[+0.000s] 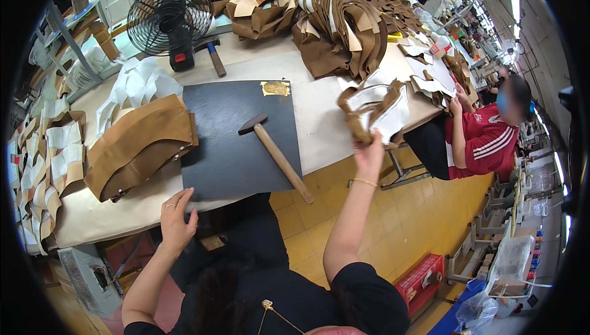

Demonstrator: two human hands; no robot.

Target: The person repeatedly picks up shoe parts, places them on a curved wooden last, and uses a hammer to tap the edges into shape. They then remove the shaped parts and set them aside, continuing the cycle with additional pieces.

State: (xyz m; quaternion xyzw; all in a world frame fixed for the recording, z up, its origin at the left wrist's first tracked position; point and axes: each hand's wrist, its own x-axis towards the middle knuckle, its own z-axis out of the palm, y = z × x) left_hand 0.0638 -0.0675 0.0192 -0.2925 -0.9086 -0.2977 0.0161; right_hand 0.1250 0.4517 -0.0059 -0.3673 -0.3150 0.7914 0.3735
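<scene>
My right hand (370, 154) is stretched out past the table's right part, its fingers closed on a floppy brown-and-white sewn leather piece (356, 123), which looks slightly blurred. At the table's front edge, my left hand (177, 217) holds nothing; its fingers are apart, close to the near left corner of a black mat (212, 138). On that mat lies a hammer (276, 158) with a wooden handle, which sticks out over the near edge. A stack of curved brown leather panels (144, 144) rests left of the mat, partly overlapping it.
A black fan (172, 22) and a second hammer (216, 58) are at the back. Large bundles of brown leather pieces (341, 28) stand behind the mat. More cut pieces (58, 157) lie far left. A co-worker in a red shirt (485, 135) sits at the right, handling pieces.
</scene>
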